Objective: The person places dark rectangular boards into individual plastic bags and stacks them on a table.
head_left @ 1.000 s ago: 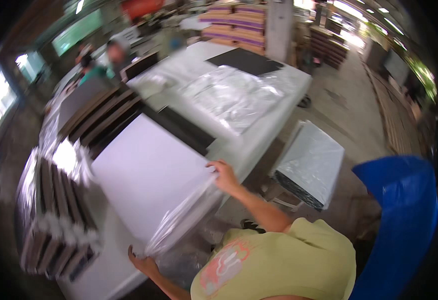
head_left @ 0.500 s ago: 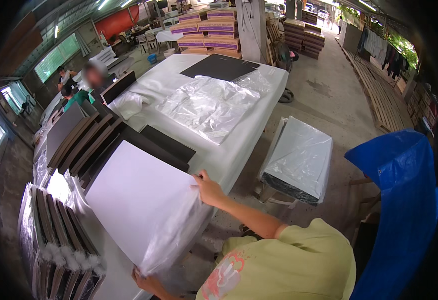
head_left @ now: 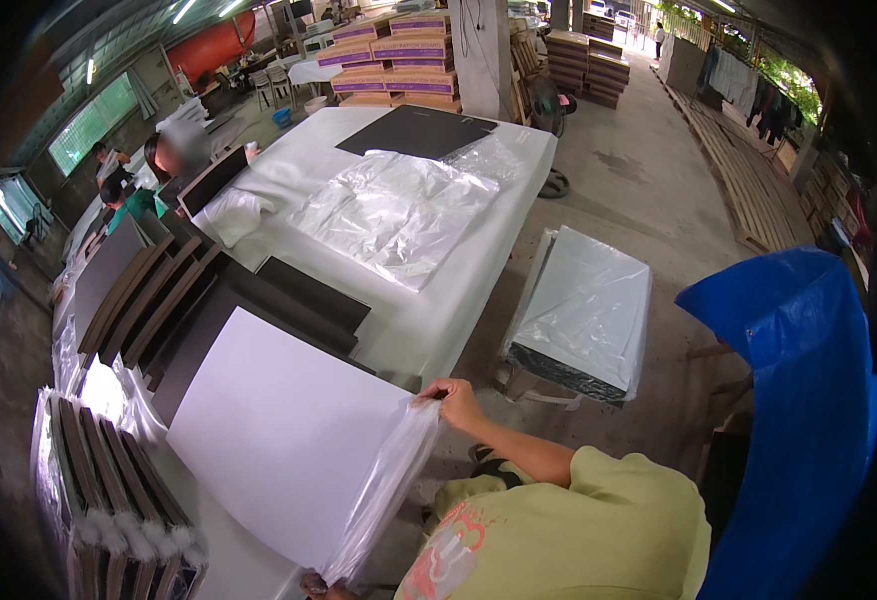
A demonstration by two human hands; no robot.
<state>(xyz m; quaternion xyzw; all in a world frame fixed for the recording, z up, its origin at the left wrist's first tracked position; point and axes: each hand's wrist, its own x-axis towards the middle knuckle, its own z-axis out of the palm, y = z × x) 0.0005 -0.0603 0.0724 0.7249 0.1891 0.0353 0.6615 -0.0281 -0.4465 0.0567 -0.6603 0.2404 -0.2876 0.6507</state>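
A large white board (head_left: 288,430) lies tilted on the covered table. A clear plastic bag (head_left: 383,495) covers its near right edge. At the upper corner of that edge, my right hand (head_left: 453,403) is closed with the plastic pinched in its fingers. My left hand (head_left: 326,586) is at the lower corner by the frame's bottom edge, closed on the gathered plastic and partly cut off. Dark boards (head_left: 308,300) lie beyond the white one. Several brown-edged boards (head_left: 153,295) lean in a row at the left.
Plastic-wrapped board stacks (head_left: 118,480) stand at the near left. Loose clear plastic (head_left: 398,215) and a dark sheet (head_left: 413,132) lie farther along the table (head_left: 458,290). A wrapped stack (head_left: 583,305) sits on a stool to the right, near a blue tarp (head_left: 798,400). People (head_left: 178,160) work at the far left.
Both hands have moved right and down, away from the stacks, with the plastic at the board's edge. The bag looks straighter along that edge. The whole view has shifted slightly.
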